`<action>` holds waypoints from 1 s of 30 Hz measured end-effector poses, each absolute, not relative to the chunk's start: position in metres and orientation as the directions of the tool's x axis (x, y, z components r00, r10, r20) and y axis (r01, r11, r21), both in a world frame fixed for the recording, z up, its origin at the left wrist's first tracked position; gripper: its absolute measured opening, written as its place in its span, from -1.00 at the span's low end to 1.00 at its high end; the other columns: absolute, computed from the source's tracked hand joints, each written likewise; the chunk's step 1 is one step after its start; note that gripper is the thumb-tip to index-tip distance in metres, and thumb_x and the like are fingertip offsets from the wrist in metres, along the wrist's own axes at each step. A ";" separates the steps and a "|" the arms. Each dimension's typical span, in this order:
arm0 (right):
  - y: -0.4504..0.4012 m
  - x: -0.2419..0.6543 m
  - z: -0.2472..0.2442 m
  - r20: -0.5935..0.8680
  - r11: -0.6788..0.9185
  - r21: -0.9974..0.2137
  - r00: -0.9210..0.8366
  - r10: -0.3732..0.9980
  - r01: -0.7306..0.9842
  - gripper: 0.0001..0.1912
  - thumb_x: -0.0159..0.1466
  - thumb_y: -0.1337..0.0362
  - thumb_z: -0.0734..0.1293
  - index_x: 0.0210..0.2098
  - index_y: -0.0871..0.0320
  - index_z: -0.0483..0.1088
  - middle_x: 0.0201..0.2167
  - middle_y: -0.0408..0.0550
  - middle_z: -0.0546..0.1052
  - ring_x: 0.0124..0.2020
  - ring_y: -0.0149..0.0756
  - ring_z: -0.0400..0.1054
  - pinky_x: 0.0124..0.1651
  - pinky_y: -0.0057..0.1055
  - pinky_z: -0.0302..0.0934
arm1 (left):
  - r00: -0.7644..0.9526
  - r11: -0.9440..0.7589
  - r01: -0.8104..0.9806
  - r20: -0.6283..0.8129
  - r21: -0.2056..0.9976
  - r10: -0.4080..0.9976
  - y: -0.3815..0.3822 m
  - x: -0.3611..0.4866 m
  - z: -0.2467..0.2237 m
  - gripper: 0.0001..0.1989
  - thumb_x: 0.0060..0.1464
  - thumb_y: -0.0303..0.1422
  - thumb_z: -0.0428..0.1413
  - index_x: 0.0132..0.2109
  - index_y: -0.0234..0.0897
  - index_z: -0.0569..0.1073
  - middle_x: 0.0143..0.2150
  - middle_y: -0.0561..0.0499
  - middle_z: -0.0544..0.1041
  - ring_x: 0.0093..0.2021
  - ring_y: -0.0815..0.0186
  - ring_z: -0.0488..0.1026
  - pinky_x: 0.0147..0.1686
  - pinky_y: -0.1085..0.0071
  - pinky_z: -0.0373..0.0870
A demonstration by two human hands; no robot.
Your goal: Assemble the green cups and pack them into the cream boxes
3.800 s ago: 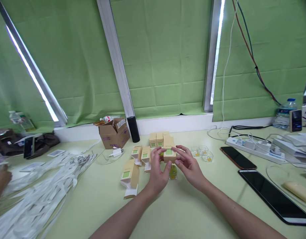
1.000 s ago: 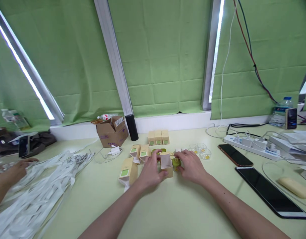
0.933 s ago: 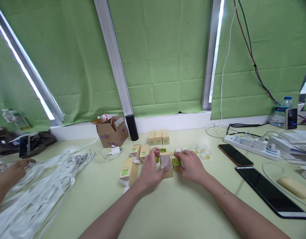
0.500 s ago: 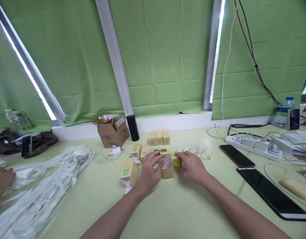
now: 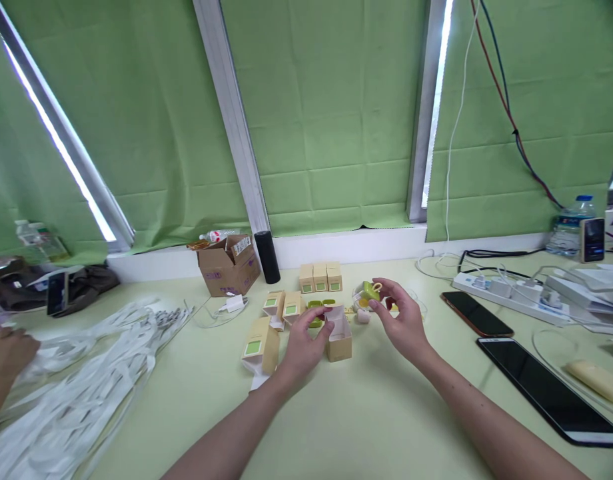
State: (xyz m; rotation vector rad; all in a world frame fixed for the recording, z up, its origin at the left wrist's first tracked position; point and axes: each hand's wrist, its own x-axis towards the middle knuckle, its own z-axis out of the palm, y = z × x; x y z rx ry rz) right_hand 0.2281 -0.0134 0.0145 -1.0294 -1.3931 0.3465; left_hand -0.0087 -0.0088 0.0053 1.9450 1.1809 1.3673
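Observation:
My left hand grips the left wall of a small open cardboard box that stands on the table. Raised off the table just right of that box, my right hand pinches a small green round piece with a yellow ring; clear plastic shows beneath it. A small pale pink-white piece lies below these fingers. Behind the box sit green pieces. To the left of my left hand are several kraft boxes with green labels, some with flaps up. Clear plastic cups are partly hidden behind my right hand.
Three closed small boxes stand in a row at the back. A brown carton and a black cylinder are left of them. White straps and another person's hand are at far left. Phones and a power strip lie right.
My right hand has lifted the green piece from beside the open box up and to the right, turning it so its yellow ring shows. My left hand keeps its place on the box.

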 end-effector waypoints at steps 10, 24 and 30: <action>-0.036 0.197 0.010 0.651 0.635 -0.749 0.034 0.758 0.190 -0.60 0.43 0.12 0.31 0.24 -0.05 0.30 0.11 0.05 0.54 0.04 -0.13 0.46 -0.16 -0.28 0.45 | 0.152 -0.507 0.310 0.485 0.804 0.861 -0.014 -0.001 0.000 -0.66 0.23 -0.18 0.23 0.09 -0.22 0.59 0.03 -0.15 0.64 0.05 0.10 0.56 0.14 0.15 0.43; -0.029 0.205 0.004 0.624 0.615 -0.711 -0.098 0.775 0.340 -0.58 0.44 0.19 0.26 0.26 0.00 0.22 0.16 0.09 0.51 -0.20 -0.23 0.50 -0.23 -0.30 0.43 | 0.178 -0.447 0.112 0.425 0.887 0.888 -0.005 -0.006 0.001 -0.61 0.14 -0.40 0.16 0.12 -0.25 0.56 0.10 -0.17 0.62 0.07 0.13 0.53 0.15 0.15 0.43; -0.026 0.209 0.003 0.585 0.584 -0.720 -0.124 0.801 0.375 -0.59 0.42 0.16 0.27 0.24 0.00 0.24 0.07 0.05 0.57 -0.29 -0.25 0.49 -0.27 -0.29 0.41 | 0.173 -0.388 0.040 0.376 0.921 0.910 0.001 -0.007 -0.005 -0.41 -0.09 -0.51 0.06 0.14 -0.23 0.56 0.04 -0.12 0.60 -0.05 0.21 0.50 0.08 0.19 0.44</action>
